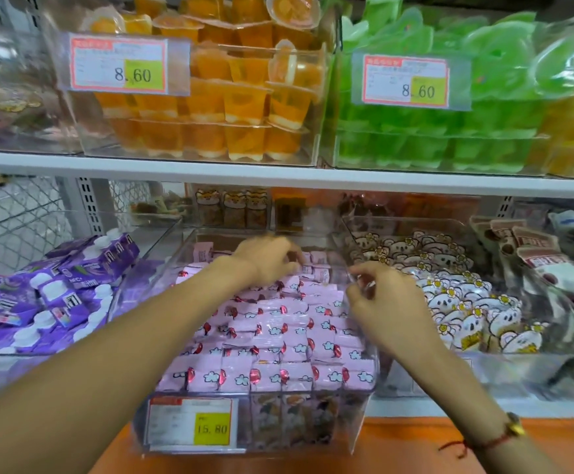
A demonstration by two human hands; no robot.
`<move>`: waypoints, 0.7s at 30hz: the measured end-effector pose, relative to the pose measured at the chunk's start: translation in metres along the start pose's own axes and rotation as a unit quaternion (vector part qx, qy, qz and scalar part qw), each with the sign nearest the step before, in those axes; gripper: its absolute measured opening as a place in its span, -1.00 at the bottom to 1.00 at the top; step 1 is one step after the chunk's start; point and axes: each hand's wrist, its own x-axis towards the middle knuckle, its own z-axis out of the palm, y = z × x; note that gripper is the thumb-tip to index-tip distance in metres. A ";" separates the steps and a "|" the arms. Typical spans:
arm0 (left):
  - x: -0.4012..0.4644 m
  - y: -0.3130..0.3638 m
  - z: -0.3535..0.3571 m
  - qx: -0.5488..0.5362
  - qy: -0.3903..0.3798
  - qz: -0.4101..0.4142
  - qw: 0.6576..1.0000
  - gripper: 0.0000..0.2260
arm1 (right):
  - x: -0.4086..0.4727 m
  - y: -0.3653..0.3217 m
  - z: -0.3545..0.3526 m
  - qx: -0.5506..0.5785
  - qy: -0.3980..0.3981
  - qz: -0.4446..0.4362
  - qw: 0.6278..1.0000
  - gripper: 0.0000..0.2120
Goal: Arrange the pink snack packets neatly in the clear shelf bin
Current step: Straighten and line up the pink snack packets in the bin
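inside clear bin (354, 419), pink packets (272, 340)

Two hands (268, 258), three price tags (191, 422), and dozens of pink packets (278, 336), too many to count.

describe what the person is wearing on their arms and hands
Both forearms are bare, with no sleeves in view and no gloves on the left hand or right hand. The right wrist carries a thin red cord bracelet with a small gold charm.

Open-topped clear bin (190, 254) packed with pink packets (272, 336); shelf (278, 177) overhead.
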 end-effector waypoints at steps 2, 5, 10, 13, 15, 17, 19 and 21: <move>0.007 0.001 0.002 0.008 -0.030 0.020 0.999 -0.82 | 0.000 0.002 0.001 0.009 0.004 0.001 1.000 -0.80; 0.013 0.000 0.002 0.007 -0.062 0.017 0.998 -0.83 | -0.001 0.004 0.004 0.011 0.004 -0.008 1.000 -0.79; 0.017 0.004 0.009 0.045 -0.003 0.012 0.999 -0.85 | 0.000 0.006 0.004 -0.002 0.005 -0.020 1.000 -0.79; 0.011 0.006 0.010 0.030 0.046 -0.019 0.998 -0.85 | 0.003 0.005 0.004 -0.006 -0.003 -0.022 1.000 -0.81; 0.005 0.007 0.011 0.020 0.079 -0.027 0.996 -0.84 | 0.009 0.005 0.003 -0.014 -0.025 -0.020 0.999 -0.84; 0.000 0.009 0.014 -0.006 0.123 -0.025 0.992 -0.85 | 0.019 0.003 0.000 -0.021 -0.047 -0.017 0.999 -0.84; -0.004 0.012 0.015 -0.070 0.178 -0.036 0.981 -0.90 | 0.032 0.000 -0.003 -0.039 -0.040 -0.032 0.998 -0.83; -0.006 0.012 0.012 -0.131 0.224 -0.051 0.964 -0.93 | 0.046 -0.007 -0.002 -0.056 -0.038 -0.055 0.996 -0.81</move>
